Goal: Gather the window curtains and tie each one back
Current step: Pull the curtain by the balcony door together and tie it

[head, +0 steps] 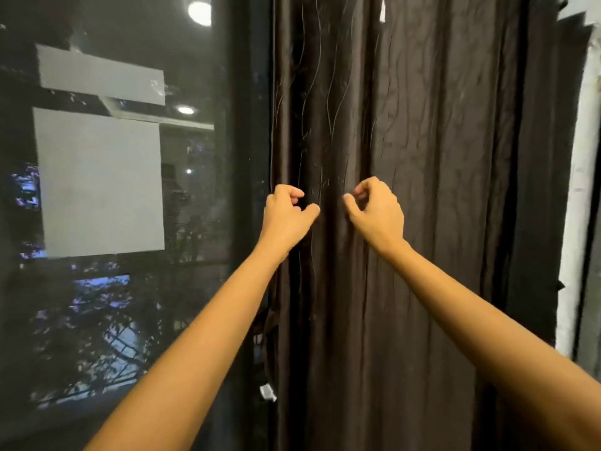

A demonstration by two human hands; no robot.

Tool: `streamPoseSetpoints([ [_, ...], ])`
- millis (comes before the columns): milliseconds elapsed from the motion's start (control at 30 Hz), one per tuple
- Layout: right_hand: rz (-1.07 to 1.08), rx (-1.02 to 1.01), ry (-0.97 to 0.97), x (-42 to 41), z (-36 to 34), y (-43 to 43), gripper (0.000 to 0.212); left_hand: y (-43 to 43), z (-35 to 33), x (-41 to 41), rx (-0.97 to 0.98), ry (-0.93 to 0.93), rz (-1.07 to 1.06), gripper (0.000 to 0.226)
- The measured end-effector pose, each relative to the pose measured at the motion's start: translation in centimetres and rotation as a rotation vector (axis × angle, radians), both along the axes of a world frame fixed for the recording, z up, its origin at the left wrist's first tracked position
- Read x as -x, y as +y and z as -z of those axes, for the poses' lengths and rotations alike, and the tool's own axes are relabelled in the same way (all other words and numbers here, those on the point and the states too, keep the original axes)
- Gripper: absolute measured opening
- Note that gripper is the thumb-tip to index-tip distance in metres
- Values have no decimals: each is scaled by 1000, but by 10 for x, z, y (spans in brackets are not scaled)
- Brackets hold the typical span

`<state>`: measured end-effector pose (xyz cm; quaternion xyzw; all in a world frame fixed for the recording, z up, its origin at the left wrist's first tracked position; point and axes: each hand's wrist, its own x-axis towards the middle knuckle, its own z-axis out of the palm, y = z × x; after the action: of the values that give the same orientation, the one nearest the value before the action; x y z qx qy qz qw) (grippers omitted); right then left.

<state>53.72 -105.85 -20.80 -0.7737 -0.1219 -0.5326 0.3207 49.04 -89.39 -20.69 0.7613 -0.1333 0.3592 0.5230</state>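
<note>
Head view. Item: dark curtain (pixel 439 157), hanging in loose folds to the right of the window glass (pixel 130 288), not yet gathered or tied.

Left hand (pixel 287 211) and right hand (pixel 374 211) are hovering close together at its left-hand folds. Each grip is curled nearly closed, and we cannot tell whether either is pinching fabric.

Risks we are noting:
- A shallow pinch may be slipping off the slick cloth as we gather.
- Loose threads (pixel 328 102) are liable to snag and pull further.
- Folds at the far right may be getting left out of the bundle.
</note>
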Motion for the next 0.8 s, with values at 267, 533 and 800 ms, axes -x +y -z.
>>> streamPoseSetpoints([
  [267, 124, -25, 84, -34, -79, -12, 107, -5, -77, -24, -35, -435, -416, 27],
  [533, -216, -28, 48, -54, -118, 31, 52, 17, -142, -35, -184, -187, -350, 41],
  [800, -507, 99, -117, -54, -148, 120, 39, 80, -175, -49, -182, -156, -281, 90],
])
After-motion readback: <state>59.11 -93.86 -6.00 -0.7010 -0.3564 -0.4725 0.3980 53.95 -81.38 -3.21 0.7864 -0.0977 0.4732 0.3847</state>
